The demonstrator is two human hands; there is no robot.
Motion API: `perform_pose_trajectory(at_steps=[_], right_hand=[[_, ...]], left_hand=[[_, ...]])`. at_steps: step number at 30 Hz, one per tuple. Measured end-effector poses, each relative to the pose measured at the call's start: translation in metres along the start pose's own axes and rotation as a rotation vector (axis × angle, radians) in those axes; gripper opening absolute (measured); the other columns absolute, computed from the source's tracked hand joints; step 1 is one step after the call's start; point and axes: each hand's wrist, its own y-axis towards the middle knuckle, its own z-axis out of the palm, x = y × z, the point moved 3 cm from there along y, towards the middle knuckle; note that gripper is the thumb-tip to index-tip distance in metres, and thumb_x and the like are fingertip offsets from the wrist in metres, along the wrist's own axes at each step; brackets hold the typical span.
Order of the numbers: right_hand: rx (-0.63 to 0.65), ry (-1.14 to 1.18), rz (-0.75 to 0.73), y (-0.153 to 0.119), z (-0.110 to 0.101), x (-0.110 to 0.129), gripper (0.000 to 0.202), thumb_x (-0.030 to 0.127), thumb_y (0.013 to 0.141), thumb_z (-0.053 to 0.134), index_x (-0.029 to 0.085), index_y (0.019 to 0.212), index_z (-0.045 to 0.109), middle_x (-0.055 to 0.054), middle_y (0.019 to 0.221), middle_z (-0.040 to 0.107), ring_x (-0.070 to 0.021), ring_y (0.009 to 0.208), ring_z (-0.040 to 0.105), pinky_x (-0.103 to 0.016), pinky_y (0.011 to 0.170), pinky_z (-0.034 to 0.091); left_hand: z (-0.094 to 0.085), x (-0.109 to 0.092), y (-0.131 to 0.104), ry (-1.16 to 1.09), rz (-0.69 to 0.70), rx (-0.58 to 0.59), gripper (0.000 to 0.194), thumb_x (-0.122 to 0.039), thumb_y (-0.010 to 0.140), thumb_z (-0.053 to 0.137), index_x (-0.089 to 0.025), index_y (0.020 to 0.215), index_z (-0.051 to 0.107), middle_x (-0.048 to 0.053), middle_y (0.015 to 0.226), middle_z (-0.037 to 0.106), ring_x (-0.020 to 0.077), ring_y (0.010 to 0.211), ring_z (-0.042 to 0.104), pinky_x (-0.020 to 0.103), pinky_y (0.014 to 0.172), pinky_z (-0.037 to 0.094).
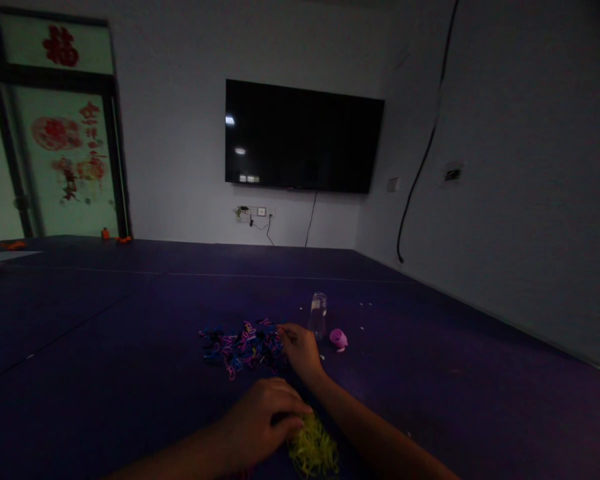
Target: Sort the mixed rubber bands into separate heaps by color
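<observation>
A loose pile of small elastic bands [245,347], mostly blue, purple and pink, is spread over the dark purple surface. My right hand [303,353] reaches to its right edge, fingertips drawn together in a pinch; what is between them is too small and dark to make out. Closer to me, my left hand [265,417] has curled fingers, with thumb and fingertips nearly meeting at the top of a heap of yellow elastic bands [314,450]. Whatever they hold is hidden. Just beyond my right hand stands a clear plastic bottle [319,313], with a pink cap [339,339] beside it.
Tiny pale scraps [362,305] lie around the bottle. The purple surface [130,320] runs back to a wall carrying a dark television [303,137]. A black cable [420,170] hangs along the right wall. Orange objects [123,239] sit near the glass door [63,160].
</observation>
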Motion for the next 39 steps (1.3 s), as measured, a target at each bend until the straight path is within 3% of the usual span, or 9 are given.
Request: perform_pose_trajectory(at_steps=[3, 7, 10, 13, 21, 26, 31, 39], right_hand=[[-0.012, 0.067, 0.004, 0.001, 0.0, -0.002, 0.03, 0.036, 0.08, 0.046, 0.017, 0.081, 0.069, -0.003, 0.066, 0.067, -0.0158, 0.055, 0.059, -0.023, 0.051, 0.043], [-0.017, 0.066, 0.009, 0.001, 0.002, -0.003, 0.03, 0.037, 0.08, 0.046, 0.017, 0.079, 0.069, -0.003, 0.064, 0.066, -0.016, 0.055, 0.059, -0.023, 0.05, 0.043], [0.0, 0.039, 0.009, 0.001, 0.004, -0.003, 0.03, 0.036, 0.08, 0.046, 0.016, 0.079, 0.069, -0.003, 0.062, 0.066, -0.0159, 0.054, 0.059, -0.023, 0.049, 0.041], [0.011, 0.025, -0.001, 0.0, 0.004, -0.001, 0.03, 0.036, 0.081, 0.046, 0.017, 0.079, 0.069, -0.003, 0.064, 0.066, -0.0157, 0.056, 0.059, -0.023, 0.05, 0.041], [0.035, -0.03, -0.002, -0.001, 0.003, 0.001, 0.03, 0.036, 0.081, 0.046, 0.016, 0.077, 0.068, -0.001, 0.056, 0.062, -0.0134, 0.049, 0.054, -0.021, 0.045, 0.036], [0.044, -0.014, -0.004, -0.001, 0.005, 0.0, 0.029, 0.035, 0.081, 0.046, 0.016, 0.08, 0.068, -0.002, 0.062, 0.064, -0.0143, 0.053, 0.057, -0.021, 0.047, 0.038], [0.054, 0.002, 0.022, -0.002, 0.004, 0.002, 0.028, 0.035, 0.08, 0.047, 0.017, 0.077, 0.068, -0.002, 0.06, 0.063, -0.0141, 0.052, 0.057, -0.02, 0.046, 0.036], [0.064, -0.007, 0.022, -0.002, 0.005, 0.001, 0.031, 0.036, 0.08, 0.046, 0.016, 0.079, 0.068, -0.001, 0.053, 0.06, -0.0126, 0.046, 0.053, -0.02, 0.043, 0.035]], left_hand=[[-0.014, 0.01, 0.005, 0.016, -0.079, -0.124, 0.014, -0.018, 0.078, 0.058, -0.022, 0.086, 0.069, 0.002, 0.087, 0.07, 0.0152, 0.081, 0.062, 0.028, 0.076, 0.047], [-0.039, 0.047, 0.004, 0.239, -0.218, -0.301, 0.011, -0.019, 0.077, 0.057, -0.02, 0.078, 0.068, 0.003, 0.082, 0.068, 0.0179, 0.08, 0.061, 0.032, 0.077, 0.046], [-0.048, 0.077, -0.001, 0.418, -0.283, -0.287, 0.01, -0.015, 0.071, 0.061, -0.019, 0.078, 0.067, 0.004, 0.084, 0.067, 0.0205, 0.085, 0.059, 0.034, 0.078, 0.045], [-0.048, 0.093, -0.004, 0.487, -0.291, -0.202, 0.012, -0.018, 0.075, 0.058, -0.02, 0.082, 0.067, 0.004, 0.085, 0.065, 0.0208, 0.085, 0.057, 0.034, 0.077, 0.044], [-0.046, 0.092, 0.0, 0.581, -0.316, -0.116, 0.016, -0.015, 0.078, 0.052, -0.019, 0.077, 0.068, 0.005, 0.084, 0.063, 0.0216, 0.085, 0.054, 0.033, 0.075, 0.041], [-0.045, 0.09, 0.0, 0.591, -0.28, -0.109, 0.019, -0.014, 0.078, 0.052, -0.021, 0.09, 0.066, 0.005, 0.088, 0.061, 0.0214, 0.087, 0.052, 0.032, 0.074, 0.04], [-0.044, 0.092, 0.0, 0.609, -0.284, -0.088, 0.014, -0.016, 0.08, 0.052, -0.019, 0.075, 0.065, 0.006, 0.088, 0.059, 0.0217, 0.087, 0.051, 0.032, 0.071, 0.039], [-0.046, 0.09, -0.002, 0.622, -0.272, -0.134, 0.013, -0.01, 0.077, 0.049, -0.018, 0.073, 0.059, 0.005, 0.085, 0.059, 0.0219, 0.087, 0.05, 0.032, 0.072, 0.04]])
